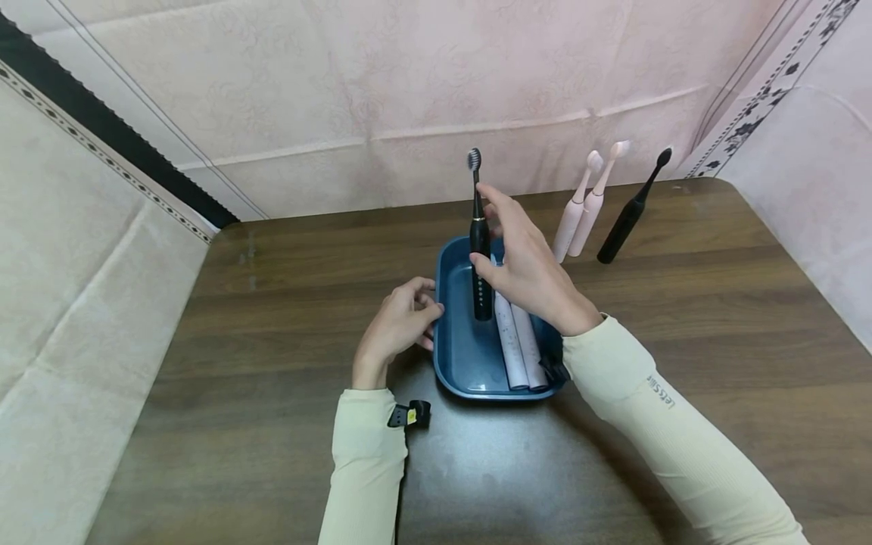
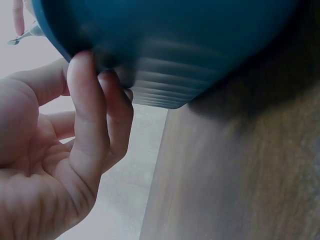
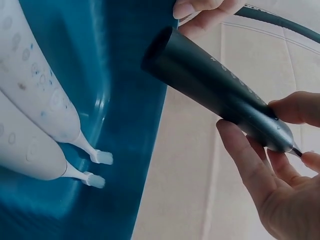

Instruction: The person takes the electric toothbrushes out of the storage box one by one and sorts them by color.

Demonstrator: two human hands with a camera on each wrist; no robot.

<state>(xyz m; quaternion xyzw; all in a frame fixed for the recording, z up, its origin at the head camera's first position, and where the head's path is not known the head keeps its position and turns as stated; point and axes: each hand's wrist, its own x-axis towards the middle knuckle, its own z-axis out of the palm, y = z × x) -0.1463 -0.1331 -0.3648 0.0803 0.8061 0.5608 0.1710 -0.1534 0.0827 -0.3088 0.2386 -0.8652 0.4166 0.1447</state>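
My right hand point(image 1: 531, 261) holds a black electric toothbrush point(image 1: 481, 291) upright over a blue tray point(image 1: 470, 363), its bristle head up. The right wrist view shows fingers and thumb pinching the toothbrush handle point(image 3: 215, 82) near its neck, with the base pointing toward the tray. At the tray's left side, my left hand point(image 1: 402, 322) grips the rim, thumb on the edge and curled fingers point(image 2: 90, 105) under it. Two white electric toothbrushes, one speckled point(image 3: 42, 75) and one plainer point(image 3: 30, 142), lie side by side in the tray.
Behind the tray to the right, two pink electric toothbrushes point(image 1: 567, 229) stand close together on the wooden table point(image 1: 286, 341). Beside them stands another black electric toothbrush point(image 1: 621, 231). A pale cloth point(image 1: 422, 98) hangs along the table's far edge.
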